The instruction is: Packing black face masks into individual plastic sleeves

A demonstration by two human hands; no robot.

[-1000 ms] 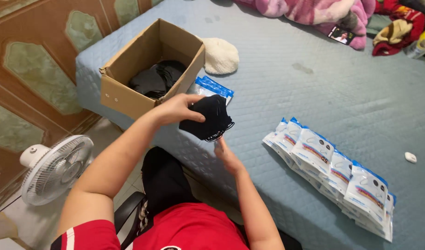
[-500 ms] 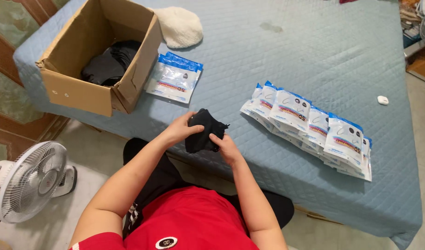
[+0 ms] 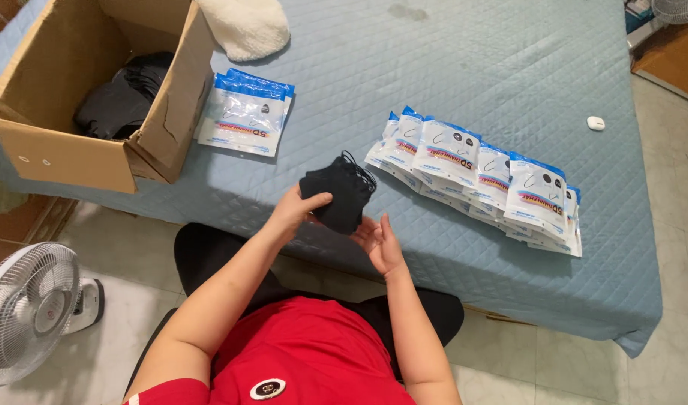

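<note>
Left hand (image 3: 293, 212) gripping a stack of black masks (image 3: 338, 193), right hand (image 3: 380, 241) open beneath it, at the bed's (image 3: 434, 52) near edge

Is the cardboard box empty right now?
No, the cardboard box holds a pile of black masks inside it.

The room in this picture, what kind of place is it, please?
Probably a bedroom at home used for packing work. A quilted blue bed serves as the worktable, a standing fan is on the tiled floor, and both hands hold a stack of black face masks near a row of sealed packets.
</note>
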